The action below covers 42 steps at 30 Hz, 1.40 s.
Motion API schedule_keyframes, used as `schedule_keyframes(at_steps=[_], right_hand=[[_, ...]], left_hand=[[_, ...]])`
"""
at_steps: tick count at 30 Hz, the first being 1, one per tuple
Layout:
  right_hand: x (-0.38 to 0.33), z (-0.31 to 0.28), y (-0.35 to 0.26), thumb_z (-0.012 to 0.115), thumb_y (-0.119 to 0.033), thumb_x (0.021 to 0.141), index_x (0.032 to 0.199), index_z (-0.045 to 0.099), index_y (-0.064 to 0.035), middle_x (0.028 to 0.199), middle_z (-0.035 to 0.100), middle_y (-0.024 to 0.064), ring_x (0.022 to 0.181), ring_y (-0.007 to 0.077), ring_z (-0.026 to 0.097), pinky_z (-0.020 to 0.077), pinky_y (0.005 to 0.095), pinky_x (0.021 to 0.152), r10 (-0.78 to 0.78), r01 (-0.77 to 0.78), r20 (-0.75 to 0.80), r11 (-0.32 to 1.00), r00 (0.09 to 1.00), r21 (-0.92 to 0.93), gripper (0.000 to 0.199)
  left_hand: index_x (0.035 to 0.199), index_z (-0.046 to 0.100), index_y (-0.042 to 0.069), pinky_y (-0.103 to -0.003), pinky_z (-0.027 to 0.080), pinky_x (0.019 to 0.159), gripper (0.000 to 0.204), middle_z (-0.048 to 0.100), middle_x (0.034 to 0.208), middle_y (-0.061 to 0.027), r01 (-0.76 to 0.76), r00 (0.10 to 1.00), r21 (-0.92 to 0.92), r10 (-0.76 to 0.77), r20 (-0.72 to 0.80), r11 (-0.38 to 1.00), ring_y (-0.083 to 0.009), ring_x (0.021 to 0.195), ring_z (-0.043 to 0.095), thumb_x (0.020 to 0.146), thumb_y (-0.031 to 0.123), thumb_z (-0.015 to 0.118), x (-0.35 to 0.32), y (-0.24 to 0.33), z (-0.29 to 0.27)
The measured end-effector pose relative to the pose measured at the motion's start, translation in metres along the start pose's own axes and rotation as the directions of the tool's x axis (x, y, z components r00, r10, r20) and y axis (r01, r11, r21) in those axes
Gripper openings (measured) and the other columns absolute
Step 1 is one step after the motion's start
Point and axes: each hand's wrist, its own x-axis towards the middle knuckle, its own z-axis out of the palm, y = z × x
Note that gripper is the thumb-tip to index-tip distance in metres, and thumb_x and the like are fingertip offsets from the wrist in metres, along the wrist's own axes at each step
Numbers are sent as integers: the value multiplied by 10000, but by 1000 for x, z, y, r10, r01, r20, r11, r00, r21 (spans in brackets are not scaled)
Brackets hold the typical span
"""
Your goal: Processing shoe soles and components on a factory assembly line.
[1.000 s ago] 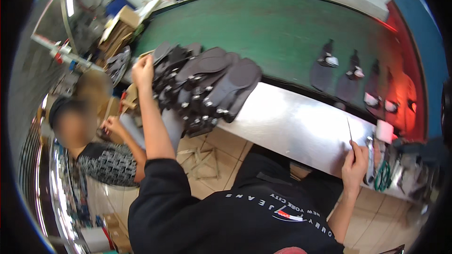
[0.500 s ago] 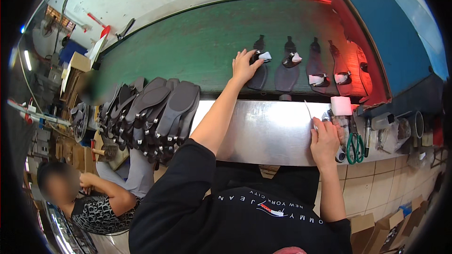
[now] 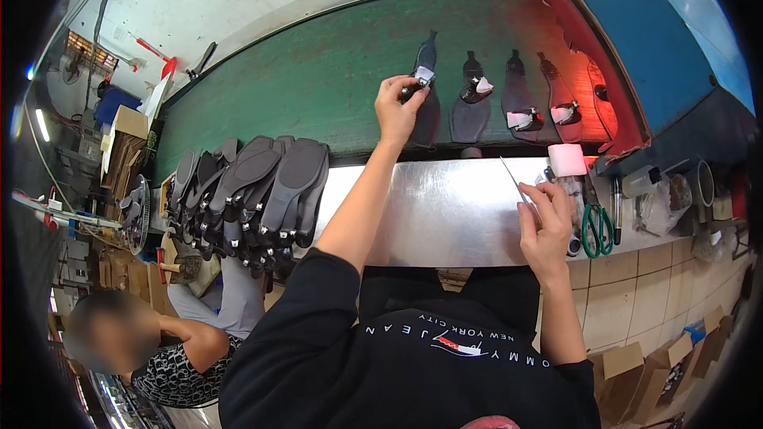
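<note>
My left hand (image 3: 397,107) is closed on the dark strap of a sandal (image 3: 426,115) that lies on the green conveyor belt (image 3: 318,63). A white wrap (image 3: 425,75) covers part of the strap next to my fingertips. Over the metal ledge (image 3: 445,206), my right hand (image 3: 547,226) pinches a thin, pointed metal tool (image 3: 511,175), its tip toward the belt. To the right on the belt lie a second sandal (image 3: 470,117) and a third sandal (image 3: 520,103), both with white-wrapped straps. Another sandal (image 3: 563,103) lies in the red light.
Dark sandals are heaped in a pile (image 3: 270,183) at the ledge's left end. On the right are a pink-white block (image 3: 567,160), green-handled scissors (image 3: 596,232) and a clear cup (image 3: 640,183). A blue machine housing (image 3: 620,40) borders the belt. A co-worker (image 3: 187,349) sits lower left.
My left hand has shifted slightly left with the strap between its fingers. My right hand has risen a little, and more of the pointed tool shows. The view has shifted slightly.
</note>
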Motion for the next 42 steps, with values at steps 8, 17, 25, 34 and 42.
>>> schedule_keyframes(at_steps=[8, 17, 25, 34, 42], right_hand=[[-1, 23, -38, 700, -310, 860, 1100, 532, -14, 1272, 539, 227, 1227, 331, 503, 356, 446, 1056, 69, -269, 274, -69, 959, 961, 417], [-1, -6, -71, 729, -80, 746, 859, 414, -93, 897, 455, 11, 809, 99, 441, 385, 238, 748, 157, -407, 388, 115, 908, 906, 335], [-39, -7, -86, 762, -32, 700, 1090, 598, 15, 911, 626, 87, 824, 145, 584, 465, 264, 758, 211, -381, 325, 650, 922, 657, 426], [-38, -10, -92, 712, 34, 708, 1161, 636, -1, 939, 657, 145, 816, 222, 646, 491, 276, 739, 35, -194, 277, 798, 960, 571, 461], [-39, -7, -90, 707, 38, 712, 1152, 642, -2, 933, 657, 146, 810, 217, 647, 492, 272, 733, 35, -208, 290, 780, 956, 590, 446]], left_hand=[[1006, 686, 19, -264, 460, 885, 220, 637, 1129, -79, 752, 589, -436, -206, 782, 495, -123, 1000, 591, 788, 8, 709, -105, 131, -90], [1148, 640, 3, -275, 506, 873, 292, 628, 1195, -119, 848, 530, -487, -333, 780, 209, -150, 1027, 606, 856, -6, 636, -150, 134, -130], [1135, 635, 2, -272, 574, 773, 317, 641, 1146, -119, 811, 584, -502, -351, 732, 300, -143, 966, 627, 822, -50, 643, -159, 131, -137], [1086, 649, 3, -267, 565, 792, 302, 637, 1147, -123, 785, 616, -529, -312, 724, 323, -159, 982, 624, 790, -56, 658, -159, 129, -135], [1048, 627, -7, -365, 577, 852, 303, 607, 1137, -211, 776, 622, -511, -317, 716, 369, -274, 1065, 607, 751, -59, 666, -160, 129, -134]])
